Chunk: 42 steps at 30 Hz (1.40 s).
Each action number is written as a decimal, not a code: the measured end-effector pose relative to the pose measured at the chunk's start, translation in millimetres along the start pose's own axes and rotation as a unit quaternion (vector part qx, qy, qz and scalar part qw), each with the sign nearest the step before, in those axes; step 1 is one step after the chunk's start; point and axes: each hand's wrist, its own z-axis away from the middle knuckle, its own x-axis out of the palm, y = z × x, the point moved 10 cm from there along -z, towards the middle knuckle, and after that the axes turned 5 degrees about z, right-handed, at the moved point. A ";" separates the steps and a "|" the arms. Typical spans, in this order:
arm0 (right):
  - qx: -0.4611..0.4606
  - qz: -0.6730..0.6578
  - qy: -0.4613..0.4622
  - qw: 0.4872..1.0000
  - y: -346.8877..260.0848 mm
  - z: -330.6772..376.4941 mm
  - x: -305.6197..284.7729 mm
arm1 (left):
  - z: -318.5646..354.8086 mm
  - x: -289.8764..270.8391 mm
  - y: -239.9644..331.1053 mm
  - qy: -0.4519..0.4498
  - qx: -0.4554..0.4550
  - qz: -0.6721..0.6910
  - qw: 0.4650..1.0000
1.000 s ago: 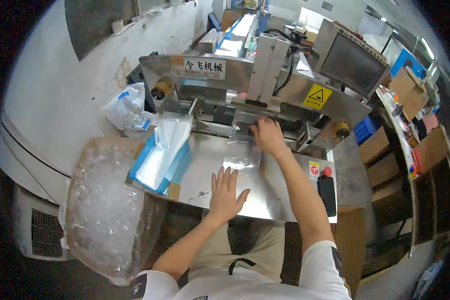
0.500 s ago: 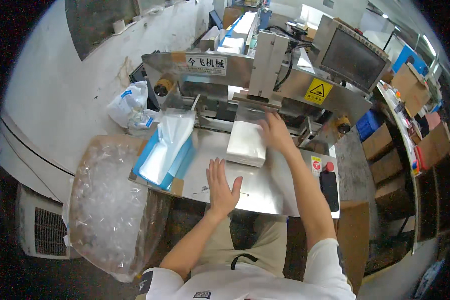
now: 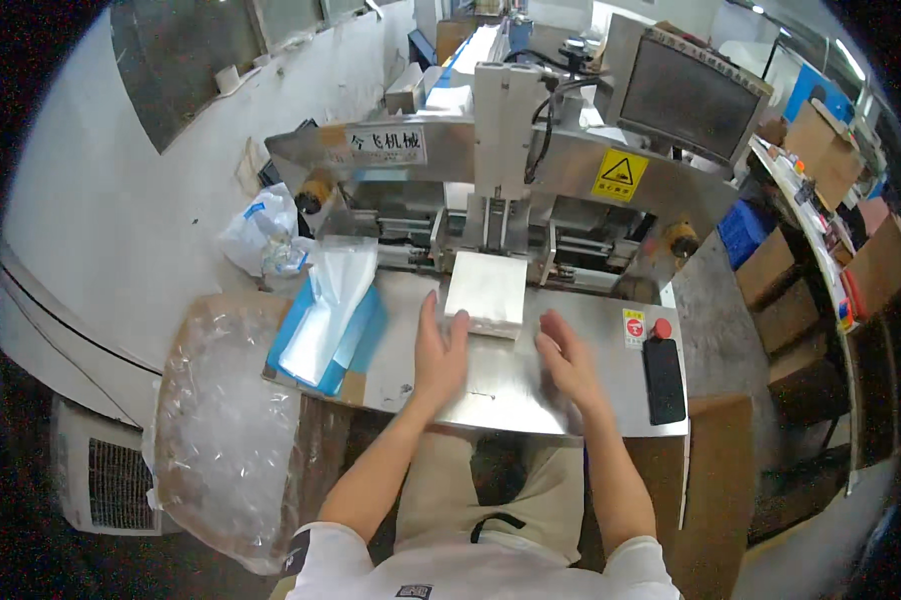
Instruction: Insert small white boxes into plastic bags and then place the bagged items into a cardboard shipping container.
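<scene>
Left hand flat and open on the steel table, fingertips touching the near left corner of the white packet. Right hand open too, fingers loosely curled, just beside the packet's near right corner; contact there looks likely, but I can't tell for sure from this angle. Neither hand grips anything.

Packet lies flat at the mouth of the sealing machine, far edge between the machine's guides, near edge on the table.

Step in hand, as I read it: squaring the packet at the machine mouth, both hands bracketing its near edge. Next move calls for even pressure from both sides so it stays straight between the guides, fingers kept clear of the mouth.

Around it: stack of clear bags on a blue tray left of the left hand, a big clear plastic bag draped further left off the table edge. Right of the right hand, a red button and a black phone. Screen at top right, cardboard boxes beyond.
</scene>
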 end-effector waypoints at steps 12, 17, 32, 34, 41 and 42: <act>-0.063 0.183 0.085 0.977 3.2 -72.4 37.2 | -62.9 34.9 -77.8 -0.082 -0.089 0.003 0.993; -0.019 -0.069 0.031 0.997 -2.9 -44.4 27.8 | -24.9 37.8 -44.2 -0.111 -0.094 0.164 0.976; 0.069 -0.263 0.123 0.955 6.5 113.0 -30.9 | 70.2 70.2 1.5 -0.298 -0.306 0.340 0.838; 0.169 -0.346 0.058 0.921 49.5 111.2 -18.0 | 55.5 85.4 -26.2 -0.276 -0.289 0.283 0.872; 0.126 -0.241 0.254 0.928 56.9 189.3 -140.0 | -98.5 131.7 -99.8 -0.393 -0.002 -0.375 0.840; 0.098 -0.220 0.284 0.928 58.1 212.2 -171.3 | -107.7 134.9 -127.8 -0.431 -0.055 -0.342 0.833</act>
